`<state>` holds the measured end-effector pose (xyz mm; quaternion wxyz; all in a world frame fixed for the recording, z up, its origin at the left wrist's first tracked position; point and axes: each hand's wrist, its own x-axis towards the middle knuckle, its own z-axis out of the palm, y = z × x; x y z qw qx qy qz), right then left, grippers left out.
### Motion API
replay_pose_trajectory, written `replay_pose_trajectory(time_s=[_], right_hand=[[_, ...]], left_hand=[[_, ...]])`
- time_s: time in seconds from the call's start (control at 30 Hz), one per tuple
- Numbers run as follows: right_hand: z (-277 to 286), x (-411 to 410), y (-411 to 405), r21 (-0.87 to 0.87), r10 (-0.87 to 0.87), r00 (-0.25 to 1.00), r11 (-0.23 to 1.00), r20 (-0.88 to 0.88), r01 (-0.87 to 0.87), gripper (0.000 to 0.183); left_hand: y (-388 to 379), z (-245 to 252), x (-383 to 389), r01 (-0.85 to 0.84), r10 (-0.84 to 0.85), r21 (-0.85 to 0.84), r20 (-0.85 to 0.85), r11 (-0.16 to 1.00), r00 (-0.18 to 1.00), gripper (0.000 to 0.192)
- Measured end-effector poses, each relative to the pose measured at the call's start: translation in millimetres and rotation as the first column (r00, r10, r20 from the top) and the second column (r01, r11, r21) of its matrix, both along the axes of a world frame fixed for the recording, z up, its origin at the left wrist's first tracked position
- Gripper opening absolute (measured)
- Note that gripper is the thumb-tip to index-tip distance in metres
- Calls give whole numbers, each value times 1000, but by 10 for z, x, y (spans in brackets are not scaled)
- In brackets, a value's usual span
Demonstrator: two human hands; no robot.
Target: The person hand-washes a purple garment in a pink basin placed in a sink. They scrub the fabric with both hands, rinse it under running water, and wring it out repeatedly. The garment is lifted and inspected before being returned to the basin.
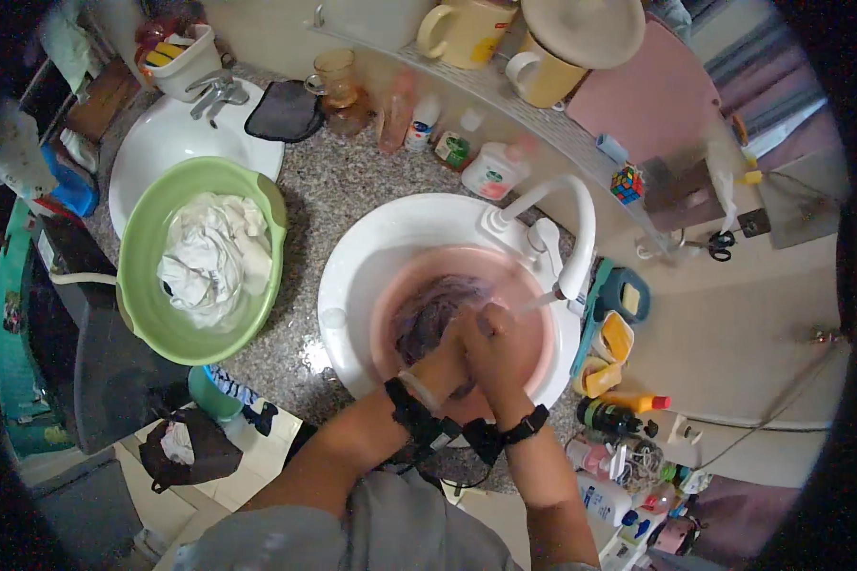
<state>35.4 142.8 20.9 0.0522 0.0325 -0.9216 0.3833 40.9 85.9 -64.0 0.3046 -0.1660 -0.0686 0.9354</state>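
A pink plastic basin (pixel 535 357) sits in the white round sink (pixel 350 271). Dark cloth (pixel 432 314) lies in water inside the basin. My left hand (pixel 457 339) and my right hand (pixel 491 328) are close together over the basin, just beside the cloth. The right hand's fingers are curled; what either hand holds is hidden or too blurred to tell. From the white curved faucet (pixel 578 264), water seems to run beside the right hand. Wet white cloth (pixel 214 257) lies in a green plastic basin (pixel 132 307) at the left.
The green basin partly covers a second white sink (pixel 139 143) with a metal faucet (pixel 218 100). Bottles, including a white pump bottle (pixel 496 171), line the back of the granite counter (pixel 350 171). Soap dishes (pixel 614 339) and more bottles stand at the right. Mugs sit on the shelf above.
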Motion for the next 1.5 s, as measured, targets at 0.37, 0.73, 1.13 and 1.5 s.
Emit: replay_pose_trajectory(time_s=[0.37,0.73,1.13,1.5], right_hand=[[-82,91,-4,78,-82,975,992,-209,100,33],[-358,-444,649,-696,133,958,713,253,85,45],[-592,39,942,-734,122,893,622,434,272,55],[-70,124,137,-108,51,992,992,-113,-63,26]], left_hand=[[-47,47,127,-330,-345,-775,-560,539,753,52],[-509,369,-447,-637,-708,-761,-517,123,481,61],[-812,742,-601,-377,-49,-767,-467,520,883,46],[-67,-3,-20,65,-205,-433,-284,899,937,29]])
